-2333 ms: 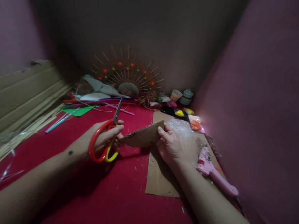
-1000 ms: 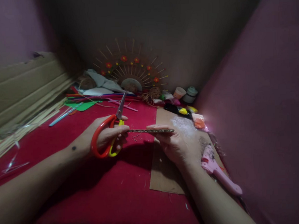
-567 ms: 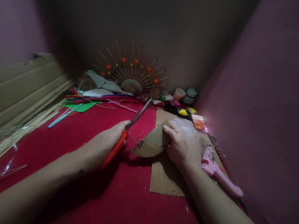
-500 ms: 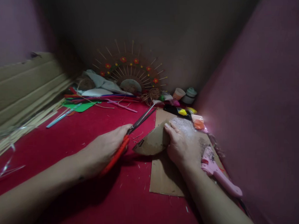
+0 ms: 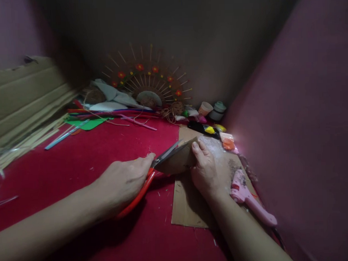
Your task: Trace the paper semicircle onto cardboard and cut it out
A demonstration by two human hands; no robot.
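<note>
Left hand (image 5: pixel 126 181) was closed round the scissors (image 5: pixel 140 194), 2 blades parted at the upper edge of the cardboard piece (image 5: pixel 176 162). Right hand (image 5: pixel 205 171) pinched that piece by its right end, thumb on the near face, holding it tilted above the red counter (image 5: pixel 106 148), partly over a flat cardboard sheet (image 5: pixel 185 210). Progress, my read: curved lower edge looked already shaped; upper edge not cut through, piece in 1 part. Cut depth: couldn't tell. Pink glue gun (image 5: pixel 252 204) lay near right forearm, untouched.
</note>
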